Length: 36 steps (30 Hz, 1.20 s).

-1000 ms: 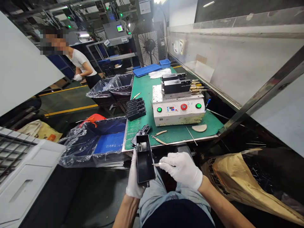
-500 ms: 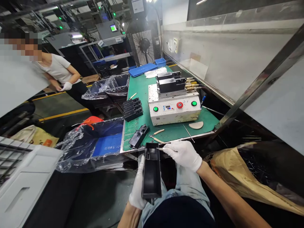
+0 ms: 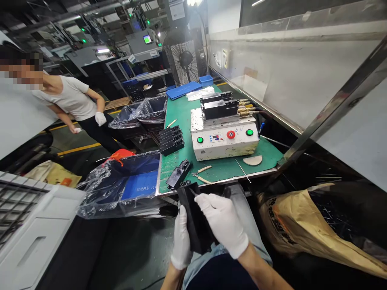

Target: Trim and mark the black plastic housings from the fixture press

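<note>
My gloved left hand (image 3: 182, 237) is closed round the side of a long black plastic housing (image 3: 193, 225) above my lap. The housing is tilted, and a dark, flat side faces me. My gloved right hand (image 3: 225, 219) pinches a slim tool (image 3: 194, 193) whose tip is at the upper part of the housing; its exact kind cannot be made out. Just beyond, another black housing (image 3: 179, 174) lies near the table edge. Beside it are cutting pliers (image 3: 203, 173) with pale handles. Farther back, several black housings (image 3: 171, 141) lie side by side.
On the green table (image 3: 178, 114) stands a white machine (image 3: 225, 141) bearing black housings. A thin rod (image 3: 242, 171) and a pale half-disc (image 3: 252, 160) lie before it. A plastic-lined bin (image 3: 121, 201) is at left, a brown sack (image 3: 290, 221) at right. A co-worker (image 3: 71, 96) stands at far left.
The housing has turned over from its hollow side to a flat side and tilted. My right hand has moved left and lower, over the housing. The co-worker's hands have moved apart.
</note>
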{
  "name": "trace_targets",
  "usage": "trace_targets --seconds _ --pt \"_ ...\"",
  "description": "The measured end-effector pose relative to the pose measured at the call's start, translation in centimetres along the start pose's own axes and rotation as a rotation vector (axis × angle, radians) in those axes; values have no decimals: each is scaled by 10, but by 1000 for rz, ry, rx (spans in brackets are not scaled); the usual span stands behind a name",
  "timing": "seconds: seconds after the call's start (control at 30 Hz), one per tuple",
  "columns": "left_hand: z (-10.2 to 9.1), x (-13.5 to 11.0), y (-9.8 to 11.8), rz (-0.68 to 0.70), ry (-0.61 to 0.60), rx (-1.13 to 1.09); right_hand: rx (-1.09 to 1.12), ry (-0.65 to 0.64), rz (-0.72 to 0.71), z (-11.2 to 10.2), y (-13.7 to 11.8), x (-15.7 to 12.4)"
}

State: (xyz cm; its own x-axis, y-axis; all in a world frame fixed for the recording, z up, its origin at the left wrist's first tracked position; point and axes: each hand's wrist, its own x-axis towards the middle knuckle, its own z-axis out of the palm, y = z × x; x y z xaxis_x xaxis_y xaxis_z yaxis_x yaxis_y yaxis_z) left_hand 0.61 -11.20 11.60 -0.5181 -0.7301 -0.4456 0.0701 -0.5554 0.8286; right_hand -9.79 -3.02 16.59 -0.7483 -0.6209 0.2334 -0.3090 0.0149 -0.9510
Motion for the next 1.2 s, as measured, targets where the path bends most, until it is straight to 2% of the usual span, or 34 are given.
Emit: trace_targets --seconds 0.07,0.17,0.37,0.73,1.0,1.2 --pt "-1 2 -2 26 12 20 4 -3 -2 15 -4 -6" --pt "-6 6 -6 127 49 84 -29 15 -17 26 0 -5" --pt "-13 10 -11 196 38 121 -45 37 -36 28 5 -3" --pt "-8 5 -6 269 72 294 -168 54 -59 31 10 -7" --pt "-7 1 -2 373 159 395 67 109 19 34 19 -4" --pt "-27 13 -9 438 135 556 262 36 160 32 19 -5"
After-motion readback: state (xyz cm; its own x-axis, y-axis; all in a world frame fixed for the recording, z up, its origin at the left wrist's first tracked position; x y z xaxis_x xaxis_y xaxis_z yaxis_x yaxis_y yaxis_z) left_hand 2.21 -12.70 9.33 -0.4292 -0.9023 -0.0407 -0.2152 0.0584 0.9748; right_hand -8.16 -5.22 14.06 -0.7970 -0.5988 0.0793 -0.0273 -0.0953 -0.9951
